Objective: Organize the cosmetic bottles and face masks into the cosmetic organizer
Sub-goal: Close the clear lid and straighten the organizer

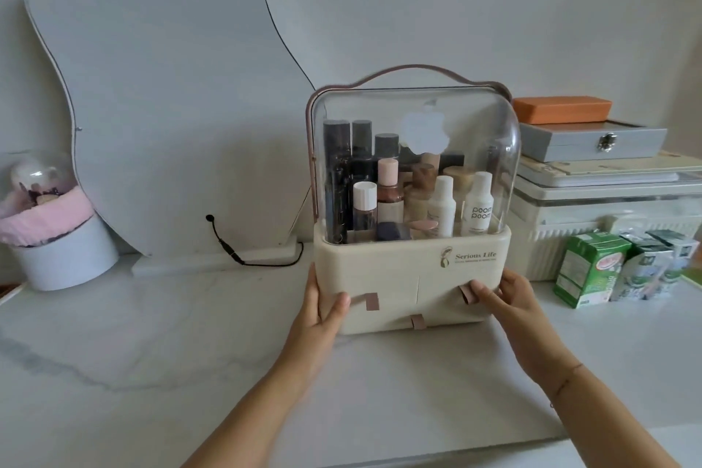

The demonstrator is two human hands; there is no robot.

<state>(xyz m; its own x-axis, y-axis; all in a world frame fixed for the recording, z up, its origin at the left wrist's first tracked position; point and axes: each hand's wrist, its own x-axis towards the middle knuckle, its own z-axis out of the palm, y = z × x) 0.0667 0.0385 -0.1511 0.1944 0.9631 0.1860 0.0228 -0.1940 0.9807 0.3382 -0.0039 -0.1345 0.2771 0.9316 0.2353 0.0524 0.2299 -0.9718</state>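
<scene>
Both hands clasp the base of the cosmetic organizer [410, 270]. Left hand [323, 310] grips its left side with the thumb on the front. Right hand [507, 300] grips the right side with the thumb by a pink drawer tab [468, 294]. Organizer stands upright on the marble counter [152, 353], clear dome lid [501, 148] closed. Cosmetic bottles [476, 205] stand packed inside under the lid, so the bottle part looks done. No face masks are visible; the drawers are shut, so I cannot tell if they are stowed. Green cartons [587, 270] sit to the right. Task looks near finished.
</scene>
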